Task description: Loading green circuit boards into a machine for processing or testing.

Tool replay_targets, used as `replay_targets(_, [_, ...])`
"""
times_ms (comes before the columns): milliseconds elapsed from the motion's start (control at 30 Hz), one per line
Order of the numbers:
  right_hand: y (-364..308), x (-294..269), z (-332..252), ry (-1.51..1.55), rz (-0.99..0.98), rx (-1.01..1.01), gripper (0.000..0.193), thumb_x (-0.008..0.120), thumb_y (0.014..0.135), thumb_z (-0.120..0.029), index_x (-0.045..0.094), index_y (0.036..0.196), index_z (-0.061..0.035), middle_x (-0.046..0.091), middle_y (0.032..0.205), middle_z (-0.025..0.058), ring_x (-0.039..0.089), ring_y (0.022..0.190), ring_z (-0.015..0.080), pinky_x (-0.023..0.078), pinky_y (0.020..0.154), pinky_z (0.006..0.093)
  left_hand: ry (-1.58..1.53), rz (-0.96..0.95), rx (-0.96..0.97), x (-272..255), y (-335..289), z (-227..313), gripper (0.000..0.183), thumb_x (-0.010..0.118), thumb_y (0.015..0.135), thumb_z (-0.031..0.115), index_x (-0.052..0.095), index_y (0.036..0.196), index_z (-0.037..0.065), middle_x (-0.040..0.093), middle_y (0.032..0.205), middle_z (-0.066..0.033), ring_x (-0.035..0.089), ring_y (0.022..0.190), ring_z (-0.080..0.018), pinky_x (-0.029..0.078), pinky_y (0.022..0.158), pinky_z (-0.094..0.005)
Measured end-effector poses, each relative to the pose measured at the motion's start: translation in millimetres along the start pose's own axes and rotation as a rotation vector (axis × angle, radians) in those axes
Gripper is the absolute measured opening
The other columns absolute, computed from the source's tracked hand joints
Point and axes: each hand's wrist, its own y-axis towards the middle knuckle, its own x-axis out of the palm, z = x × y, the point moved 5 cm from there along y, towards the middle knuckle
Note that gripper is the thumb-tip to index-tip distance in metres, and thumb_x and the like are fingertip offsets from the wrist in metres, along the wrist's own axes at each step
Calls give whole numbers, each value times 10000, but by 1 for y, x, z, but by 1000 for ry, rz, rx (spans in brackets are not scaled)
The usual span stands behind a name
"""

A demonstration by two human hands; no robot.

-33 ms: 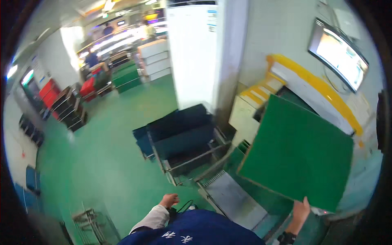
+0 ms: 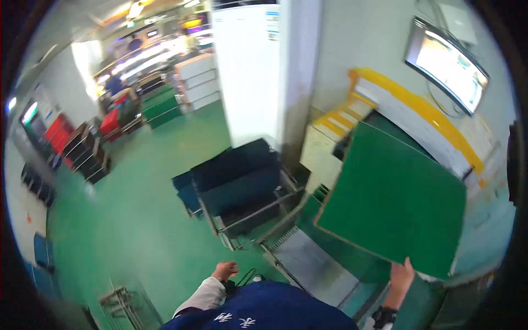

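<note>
A large square green board (image 2: 393, 198) is held up at a tilt on my right. My right hand (image 2: 402, 279) grips its near lower edge, with the thumb pointing up along the green face and the other fingers partly hidden. My left hand (image 2: 224, 270) hangs in front of my body at the left, its fingers curled in and nothing visible in them. Below the board and to its left lies a grey metal plate with a comb-like end (image 2: 313, 264), set in a machine frame. A thin dark cable (image 2: 247, 275) loops close to my left hand.
A metal rack with dark blue boards (image 2: 236, 181) stands ahead. Behind the green board are a pale cabinet (image 2: 322, 148) and a yellow-edged white panel (image 2: 412, 110); a monitor (image 2: 448, 63) hangs on the wall. Another metal frame (image 2: 121, 305) stands at lower left, crates (image 2: 88, 154) farther off.
The whole view has shifted slightly, the surroundings sliding a little left and up. My right hand and the green board sit slightly higher in the picture. Both hands keep their shape.
</note>
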Motion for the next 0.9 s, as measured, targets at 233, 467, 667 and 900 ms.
replay_targets(233, [-22,78,0,683,-105,86,242,560,839,-85,521,1077,-72,586,1043,65,562,896,208,455,741,318,478,-126,362,-13,-2,-1,207,586,824,166,553,967,20,594,828,-120,598,674,-253,498,529,-334])
replay_targets(467, [-12,95,14,683,-127,225,129,574,840,-97,554,960,-54,607,953,70,579,838,214,476,721,329,-145,136,-193,4,-34,15,194,553,836,138,519,961,-7,583,812,-131,590,639,-254,492,515,-335])
replay_targets(667, [7,111,15,713,-160,213,101,573,846,-103,565,942,-74,618,925,59,577,863,203,463,755,323,293,36,-75,22,-49,34,160,582,783,69,532,905,-20,626,817,-93,633,702,-215,511,571,-315])
replay_targets(900, [28,130,19,739,-149,262,132,598,831,-115,553,951,-81,597,946,52,544,881,202,436,781,324,465,54,-1,-46,-4,-28,223,647,710,119,572,890,9,646,770,-69,646,713,-229,507,610,-298])
